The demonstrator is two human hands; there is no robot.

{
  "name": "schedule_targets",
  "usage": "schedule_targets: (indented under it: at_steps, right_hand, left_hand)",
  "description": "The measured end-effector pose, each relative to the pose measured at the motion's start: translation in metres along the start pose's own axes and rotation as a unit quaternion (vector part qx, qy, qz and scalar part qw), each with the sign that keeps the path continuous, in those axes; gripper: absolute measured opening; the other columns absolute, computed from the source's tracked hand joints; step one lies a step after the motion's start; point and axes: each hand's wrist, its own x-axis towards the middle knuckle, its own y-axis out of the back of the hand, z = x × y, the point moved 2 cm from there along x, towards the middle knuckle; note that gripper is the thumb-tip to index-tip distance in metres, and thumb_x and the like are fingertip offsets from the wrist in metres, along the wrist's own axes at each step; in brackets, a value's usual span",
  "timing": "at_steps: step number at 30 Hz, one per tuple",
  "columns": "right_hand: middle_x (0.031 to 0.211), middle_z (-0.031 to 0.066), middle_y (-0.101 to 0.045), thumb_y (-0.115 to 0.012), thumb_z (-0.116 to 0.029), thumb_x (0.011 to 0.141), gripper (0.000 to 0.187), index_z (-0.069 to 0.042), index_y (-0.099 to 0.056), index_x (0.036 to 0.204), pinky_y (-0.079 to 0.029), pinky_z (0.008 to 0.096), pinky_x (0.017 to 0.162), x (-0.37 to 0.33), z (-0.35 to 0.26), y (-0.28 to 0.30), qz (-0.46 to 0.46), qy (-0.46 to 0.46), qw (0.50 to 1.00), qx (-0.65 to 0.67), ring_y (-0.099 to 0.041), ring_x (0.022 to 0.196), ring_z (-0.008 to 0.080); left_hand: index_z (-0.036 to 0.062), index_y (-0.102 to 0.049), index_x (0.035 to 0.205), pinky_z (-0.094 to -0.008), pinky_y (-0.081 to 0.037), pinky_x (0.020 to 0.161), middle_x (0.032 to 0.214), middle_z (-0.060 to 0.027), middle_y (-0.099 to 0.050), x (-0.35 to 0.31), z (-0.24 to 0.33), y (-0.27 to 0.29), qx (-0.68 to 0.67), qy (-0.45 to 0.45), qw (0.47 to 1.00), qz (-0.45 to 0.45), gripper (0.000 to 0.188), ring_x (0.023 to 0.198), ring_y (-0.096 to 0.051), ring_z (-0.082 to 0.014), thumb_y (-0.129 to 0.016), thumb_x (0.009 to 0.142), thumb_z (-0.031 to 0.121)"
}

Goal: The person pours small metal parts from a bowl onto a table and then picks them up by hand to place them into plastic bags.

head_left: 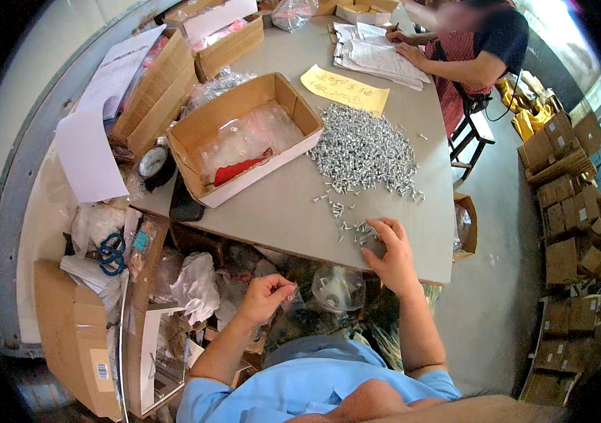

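Note:
My right hand (390, 254) rests at the near edge of the table, thumb and fingers apart, curved beside a few small silvery screws (362, 231). Below the table edge, my left hand (265, 297) is closed in a pinch on what looks like a small clear plastic bag (292, 302); its outline is hard to make out. A larger clear bag (339, 287) lies between my hands, over my lap. Beyond my right hand spreads a big heap of silvery screws (364, 148), with a thin trail of loose ones leading toward me.
An open cardboard box (244, 201) holds clear bags and a red piece. Left of it are a dark phone (186, 201), a round dial scale (152, 163) and blue-handled scissors (111, 254). Yellow paper (346, 90) touches the heap. Across, a person (480, 56) writes on papers (378, 56).

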Motion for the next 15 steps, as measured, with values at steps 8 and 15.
schedule_targets:
  at_steps: [8, 15]
  right_hand:
    - [0.115, 0.0165, -0.052, -0.069, -0.004, 0.07, 0.05, -0.006, -0.055, 0.118, -0.046, 0.0383, 0.089, 0.006, 0.001, 0.002, -0.034, -0.033, 0.999, 0.012, -0.054, 0.104, 0.0342]
    - [0.105, 0.0142, -0.055, -0.066, -0.004, 0.071, 0.036, -0.003, -0.058, 0.105, -0.048, 0.0359, 0.079, 0.009, 0.006, -0.003, 0.011, 0.006, 0.999, -0.046, -0.056, 0.09, 0.03]
  left_hand:
    - [0.0022, -0.069, 0.09, -0.0239, -0.047, 0.065, 0.088, -0.0061, -0.066, 0.006, -0.024, -0.007, -0.022, -0.021, 1.0, 0.01, 0.011, 0.079, -0.059, -0.0103, -0.071, 0.08, 0.007]
    - [0.0014, -0.066, 0.091, -0.0273, -0.048, 0.071, 0.09, -0.0068, -0.066, 0.009, -0.054, -0.017, -0.043, -0.012, 0.988, -0.146, 0.017, 0.082, -0.06, -0.0158, -0.073, 0.078, 0.01]
